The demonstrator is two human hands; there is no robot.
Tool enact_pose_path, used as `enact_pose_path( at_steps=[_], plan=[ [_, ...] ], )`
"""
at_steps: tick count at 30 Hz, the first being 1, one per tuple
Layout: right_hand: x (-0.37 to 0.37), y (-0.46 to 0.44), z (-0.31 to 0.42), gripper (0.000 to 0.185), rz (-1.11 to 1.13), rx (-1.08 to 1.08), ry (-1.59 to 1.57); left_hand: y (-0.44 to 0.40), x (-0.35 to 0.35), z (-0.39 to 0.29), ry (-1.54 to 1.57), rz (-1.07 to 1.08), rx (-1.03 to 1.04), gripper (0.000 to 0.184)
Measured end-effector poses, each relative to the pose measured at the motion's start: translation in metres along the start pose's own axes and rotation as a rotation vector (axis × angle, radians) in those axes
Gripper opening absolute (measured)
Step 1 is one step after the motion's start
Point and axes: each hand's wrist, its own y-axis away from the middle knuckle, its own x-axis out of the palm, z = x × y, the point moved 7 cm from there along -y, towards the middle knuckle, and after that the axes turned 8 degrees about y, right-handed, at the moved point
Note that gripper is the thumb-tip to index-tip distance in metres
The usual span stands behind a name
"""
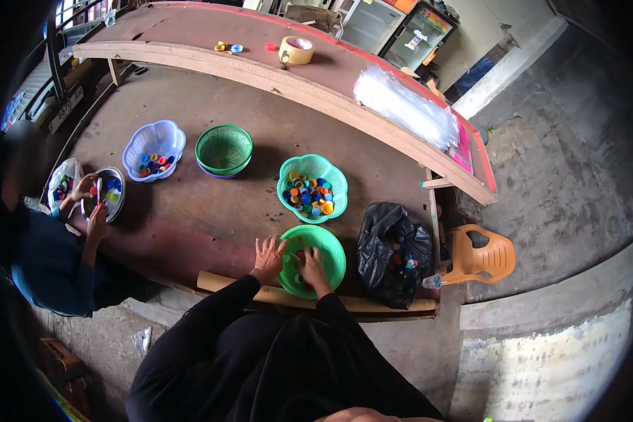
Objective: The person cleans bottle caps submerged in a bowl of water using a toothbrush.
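A bright green plastic basin (334, 247) stands at the table's near edge in front of me. My left hand (267, 260) lies at its left rim with the fingers spread, holding nothing visible. Down inside the basin is my right hand (313, 269), its fingers bent together near small reddish pieces; what they grip is too small to make out. Just beyond the basin sits a mint-green basket (339, 184) with many coloured bottle caps (307, 195). To the right, a black plastic bag (374, 247) gapes open with more caps inside.
A co-worker's hands (95, 211) hold something small over a metal bowl (121, 207) at the left. Farther back are a lilac basket (130, 156) with caps and stacked green baskets (224, 150). A raised shelf carries tape (297, 50) and clear plastic bags (408, 109). An orange chair (496, 257) stands right.
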Motion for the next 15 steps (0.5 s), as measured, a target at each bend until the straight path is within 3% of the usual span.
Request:
enact_pose_path(
  at_steps=[3, 4, 7, 11, 15],
  plan=[
    [0.039, -0.004, -0.009, 0.047, 0.114, -0.024, -0.02, -0.004, -0.005, -0.003, -0.051, 0.021, 0.034, 0.051],
    [0.032, 0.0, -0.006, 0.034, 0.023, -0.051, -0.003, -0.004, -0.011, -0.008, -0.042, -0.014, 0.082, 0.047],
    [0.027, 0.005, -0.011, 0.028, 0.056, 0.029, -0.263, -0.005, -0.016, -0.017, -0.092, -0.036, 0.165, 0.039],
    [0.012, 0.009, -0.018, 0.022, -0.026, 0.103, -0.261, -0.006, -0.019, -0.033, -0.238, -0.06, 0.296, 0.031],
    [0.011, 0.006, -0.031, 0.025, -0.029, 0.191, -0.365, -0.008, 0.001, -0.03, -0.158, -0.057, 0.369, 0.027]
  ],
)
